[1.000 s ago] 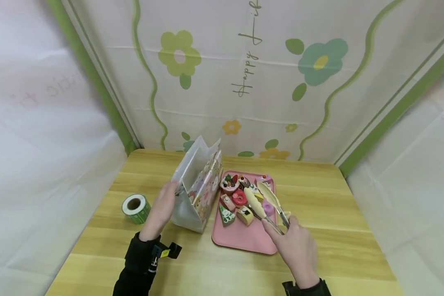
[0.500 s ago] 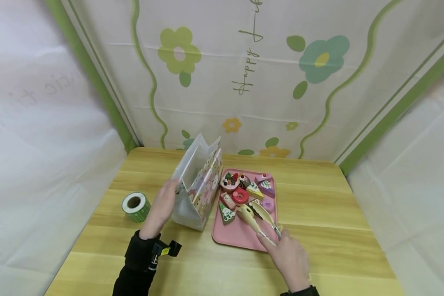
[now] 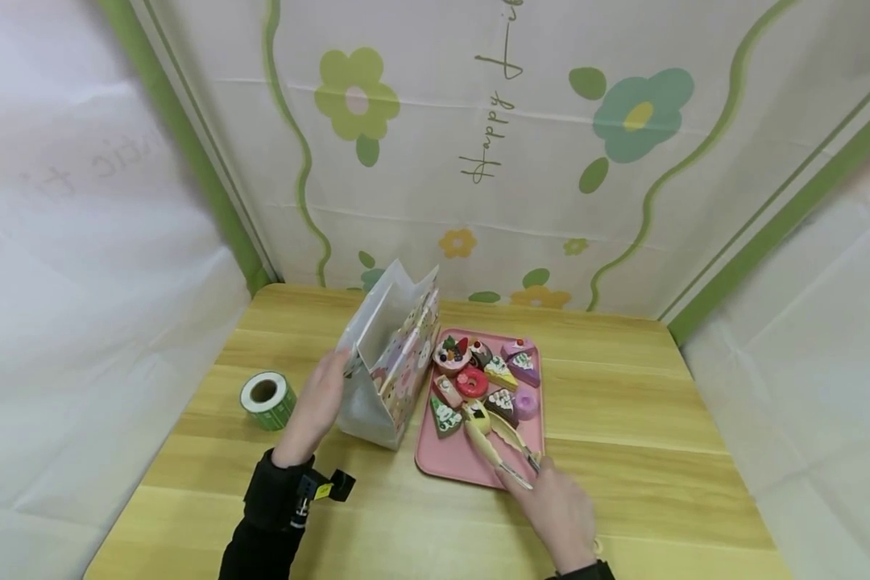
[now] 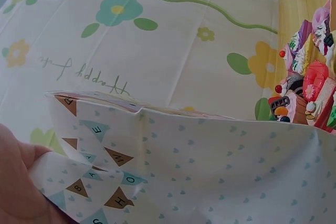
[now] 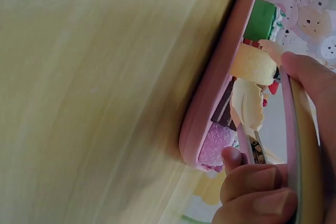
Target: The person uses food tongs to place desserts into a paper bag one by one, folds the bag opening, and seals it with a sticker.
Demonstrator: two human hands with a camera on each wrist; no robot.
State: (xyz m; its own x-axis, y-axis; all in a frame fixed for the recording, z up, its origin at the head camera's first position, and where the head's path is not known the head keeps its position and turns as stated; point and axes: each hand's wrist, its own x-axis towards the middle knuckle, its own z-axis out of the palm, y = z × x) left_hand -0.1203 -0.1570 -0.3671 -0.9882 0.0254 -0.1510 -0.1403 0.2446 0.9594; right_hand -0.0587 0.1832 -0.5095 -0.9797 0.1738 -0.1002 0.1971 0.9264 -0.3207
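Observation:
My left hand [image 3: 322, 396] pinches the near side of an open-topped paper gift bag [image 3: 366, 403], which stands on the table left of the tray. In the left wrist view, the thumb [image 4: 29, 153] lies at the edge of the bag's white, heart-printed panel [image 4: 210, 171]. My right hand [image 3: 554, 503] grips a pair of tongs [image 3: 482, 445] with cream-coloured tips. These tips are on either side of a yellow toy cake roll [image 3: 476, 416] on the pink tray [image 3: 453, 463]. In the right wrist view, the cake roll [image 5: 252, 64] sits between the tips.
Several other toy sweets crowd the tray, among them a red doughnut [image 3: 471, 383], a green cake slice [image 3: 445, 419] and a fruit-topped tart [image 3: 451, 354]. A roll of green labels [image 3: 268, 400] stands left of the bag. Printed cloth [image 3: 435, 193] hangs behind the wooden table [image 3: 623, 403].
My right hand has brought the tongs from above the middle of the tray down and nearer to me, to the yellow cake roll. The left hand stays at the bag.

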